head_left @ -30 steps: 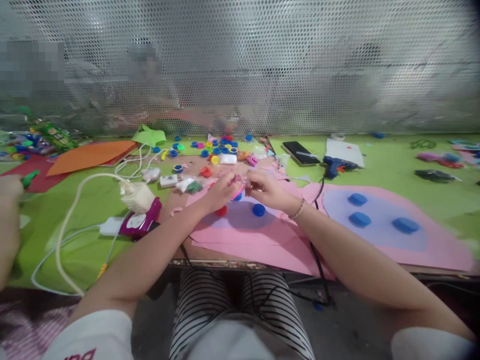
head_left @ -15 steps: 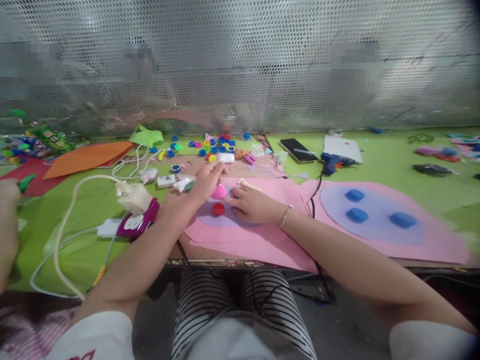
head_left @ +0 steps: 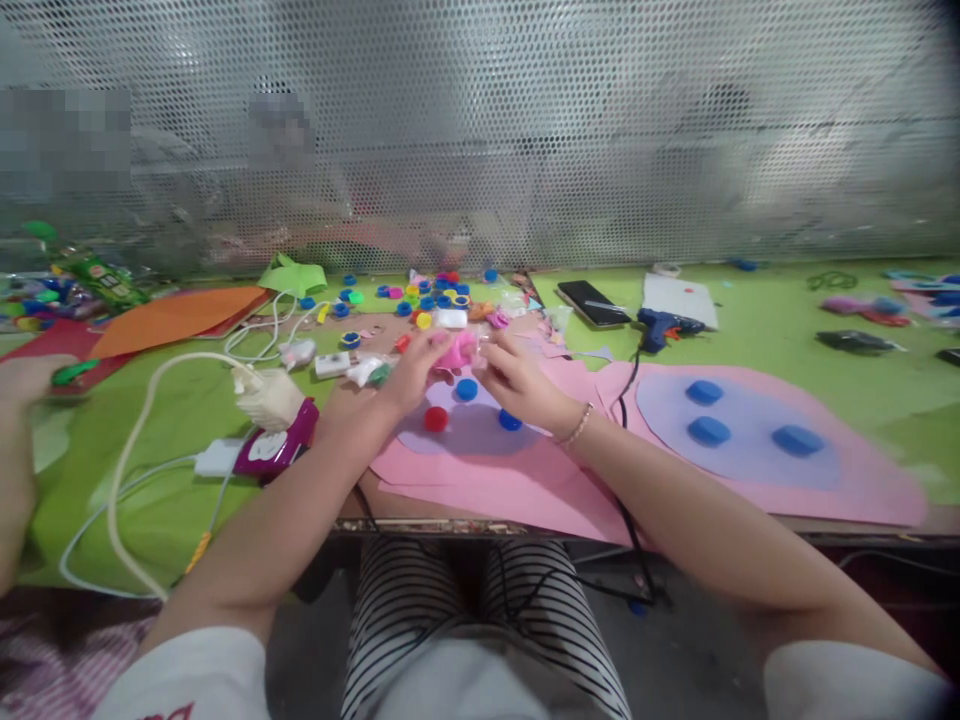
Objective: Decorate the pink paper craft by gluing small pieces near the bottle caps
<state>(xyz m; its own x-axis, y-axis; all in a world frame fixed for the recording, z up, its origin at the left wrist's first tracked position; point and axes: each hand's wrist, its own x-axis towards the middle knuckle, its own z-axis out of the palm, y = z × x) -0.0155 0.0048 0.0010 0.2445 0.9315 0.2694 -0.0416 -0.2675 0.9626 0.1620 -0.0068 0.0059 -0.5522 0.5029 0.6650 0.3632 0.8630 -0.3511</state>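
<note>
My left hand is closed on a small bright pink piece above the far part of the nearer purple oval. My right hand has its fingers curled at the right side of that piece, on a clear, shiny bit. Below my hands, a red cap and two blue caps rest on the oval, the second blue one partly under my right hand. Pink paper lies beneath. To the right, another purple oval on pink paper bears three blue caps.
A blue glue gun, black phone and scattered bottle caps lie toward the back. The purple power strip and white cables are at left. A co-worker's hand reaches in at the far left.
Both hands have lifted slightly away from me with the pink piece, uncovering the blue caps on the oval. The co-worker's hand at far left has shifted right.
</note>
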